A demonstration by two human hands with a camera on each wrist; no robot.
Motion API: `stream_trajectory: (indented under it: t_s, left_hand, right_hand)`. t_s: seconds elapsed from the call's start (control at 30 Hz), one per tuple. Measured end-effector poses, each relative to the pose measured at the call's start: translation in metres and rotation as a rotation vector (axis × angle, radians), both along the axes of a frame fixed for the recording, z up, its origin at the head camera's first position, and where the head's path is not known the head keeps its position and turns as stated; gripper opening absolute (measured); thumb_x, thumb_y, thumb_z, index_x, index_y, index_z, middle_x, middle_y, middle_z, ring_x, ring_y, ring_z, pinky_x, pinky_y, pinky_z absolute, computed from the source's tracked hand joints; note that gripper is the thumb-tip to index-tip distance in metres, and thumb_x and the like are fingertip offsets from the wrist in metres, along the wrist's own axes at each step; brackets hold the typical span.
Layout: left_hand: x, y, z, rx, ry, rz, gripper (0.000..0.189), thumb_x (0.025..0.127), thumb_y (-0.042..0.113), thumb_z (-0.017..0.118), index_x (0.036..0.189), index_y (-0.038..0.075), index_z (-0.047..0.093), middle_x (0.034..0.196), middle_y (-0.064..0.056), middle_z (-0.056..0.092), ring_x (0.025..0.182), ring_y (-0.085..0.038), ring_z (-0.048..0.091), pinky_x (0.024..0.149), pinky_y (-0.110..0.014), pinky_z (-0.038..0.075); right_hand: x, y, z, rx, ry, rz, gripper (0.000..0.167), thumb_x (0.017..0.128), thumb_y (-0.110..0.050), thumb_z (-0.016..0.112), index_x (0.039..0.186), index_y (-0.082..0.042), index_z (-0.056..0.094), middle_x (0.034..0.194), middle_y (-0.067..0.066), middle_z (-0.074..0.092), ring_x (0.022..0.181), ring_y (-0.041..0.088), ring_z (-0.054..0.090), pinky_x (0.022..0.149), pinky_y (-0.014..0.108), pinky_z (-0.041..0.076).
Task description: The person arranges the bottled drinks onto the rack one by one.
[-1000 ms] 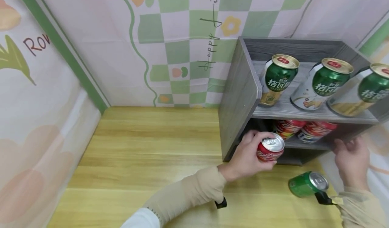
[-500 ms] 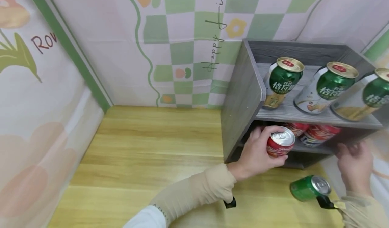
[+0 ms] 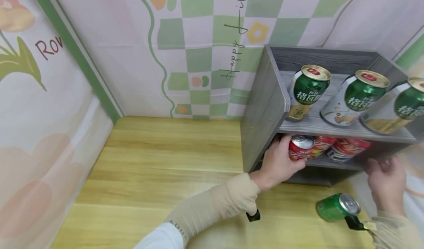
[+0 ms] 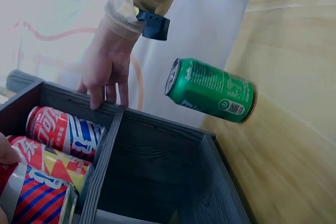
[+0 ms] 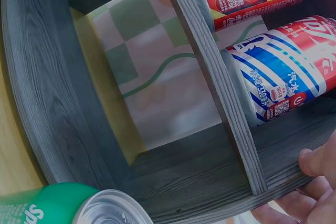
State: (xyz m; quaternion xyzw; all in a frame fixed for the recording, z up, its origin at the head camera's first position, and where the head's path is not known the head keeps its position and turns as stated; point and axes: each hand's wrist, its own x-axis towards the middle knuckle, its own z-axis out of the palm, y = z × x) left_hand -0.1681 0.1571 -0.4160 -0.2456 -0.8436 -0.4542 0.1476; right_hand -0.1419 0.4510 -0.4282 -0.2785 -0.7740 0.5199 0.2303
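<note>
My left hand (image 3: 276, 164) grips a red soda can (image 3: 299, 151) at the left end of the middle level of a grey wooden shelf (image 3: 260, 123). Beside it on that level stand two more red soda cans, one with a yellow pattern (image 4: 58, 163) and one with blue stripes (image 5: 283, 77). The right hand (image 3: 387, 182) holds the shelf's right side panel, its thumb inside and its fingers outside in the right wrist view. A green Sprite can (image 3: 332, 207) stands on the table in front of the shelf, near the right wrist.
On the shelf's top level stand three green-and-white cans with gold lids (image 3: 309, 90). The lowest compartment (image 4: 157, 166) lies below the red cans. Wooden table surface (image 3: 159, 160) extends left of the shelf, with a patterned cloth (image 3: 195, 57) behind.
My left hand has carried the red can back into the middle level, beside the other red cans. The right hand keeps its hold on the side panel. The head view has shifted slightly.
</note>
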Motion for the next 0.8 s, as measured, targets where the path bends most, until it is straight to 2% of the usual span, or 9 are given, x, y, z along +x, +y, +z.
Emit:
stream_trajectory:
  t_s: [0.23,0.33,0.47,0.67,0.8]
  left_hand:
    - [-0.008,0.007,0.0,0.046,-0.111,0.024,0.06,0.085,0.021,0.081,0.138,0.015,0.052,0.117,0.004,0.068,0.096,0.001,0.063,0.077,-0.009,0.046]
    - [-0.009,0.009,0.001,0.05,-0.131,0.044,0.056,0.086,0.021,0.08,0.136,0.014,0.054,0.114,0.004,0.069,0.094,0.001,0.063,0.074,-0.009,0.047]
    - [-0.009,0.011,0.003,0.052,-0.142,0.077,0.052,0.087,0.022,0.079,0.133,0.014,0.056,0.112,0.003,0.069,0.091,0.0,0.064,0.071,-0.011,0.048]
    - [-0.009,0.013,0.005,0.038,-0.141,0.111,0.049,0.088,0.025,0.079,0.131,0.014,0.057,0.109,0.003,0.069,0.086,-0.002,0.065,0.067,-0.014,0.05]
    - [-0.008,0.013,0.006,0.018,-0.138,0.122,0.05,0.088,0.025,0.079,0.131,0.014,0.057,0.109,0.004,0.069,0.087,-0.002,0.065,0.068,-0.015,0.05]
  right_hand:
    - [0.001,0.001,0.001,0.017,-0.004,0.008,0.04,0.1,-0.002,0.053,0.13,-0.028,0.058,0.095,-0.026,0.056,0.076,-0.012,0.055,0.062,0.003,0.045]
    - [0.002,0.001,0.001,0.025,-0.001,0.015,0.04,0.1,-0.002,0.053,0.129,-0.029,0.059,0.095,-0.026,0.056,0.075,-0.012,0.054,0.062,0.004,0.045]
    - [0.003,0.002,0.001,0.019,0.007,0.026,0.042,0.099,-0.001,0.053,0.13,-0.028,0.059,0.095,-0.027,0.056,0.076,-0.014,0.055,0.063,0.003,0.046]
    - [0.003,0.005,0.001,0.021,0.013,0.035,0.039,0.099,-0.002,0.055,0.124,-0.03,0.061,0.091,-0.027,0.056,0.074,-0.014,0.056,0.063,0.003,0.046]
    - [0.004,0.006,0.0,0.032,0.004,0.052,0.043,0.099,-0.002,0.055,0.133,-0.029,0.059,0.098,-0.027,0.057,0.077,-0.016,0.056,0.065,0.003,0.046]
